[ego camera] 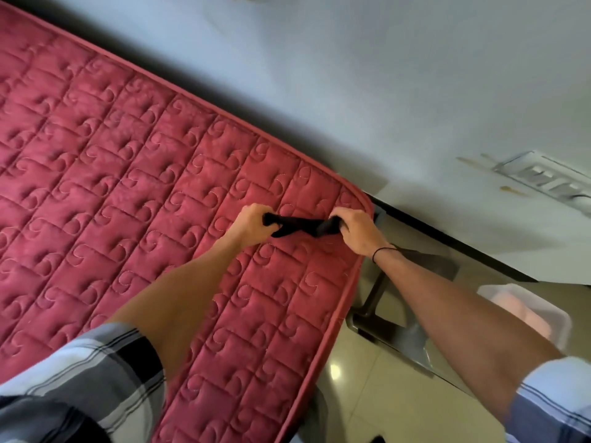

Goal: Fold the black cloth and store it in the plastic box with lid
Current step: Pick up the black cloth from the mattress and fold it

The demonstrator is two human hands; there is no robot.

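Observation:
The black cloth (300,226) is bunched into a narrow strip, stretched between both hands just above the far right corner of the red quilted mattress (134,193). My left hand (254,223) is closed on its left end and my right hand (358,230) is closed on its right end. Most of the cloth is hidden inside the fists. The translucent plastic box (529,310) stands on the floor to the right, partly behind my right forearm; I cannot make out its lid.
A pale wall (351,75) runs behind the mattress, with a switch plate (543,179) at the right. A dark metal stand (393,314) sits on the glossy tiled floor (383,401) beside the mattress edge.

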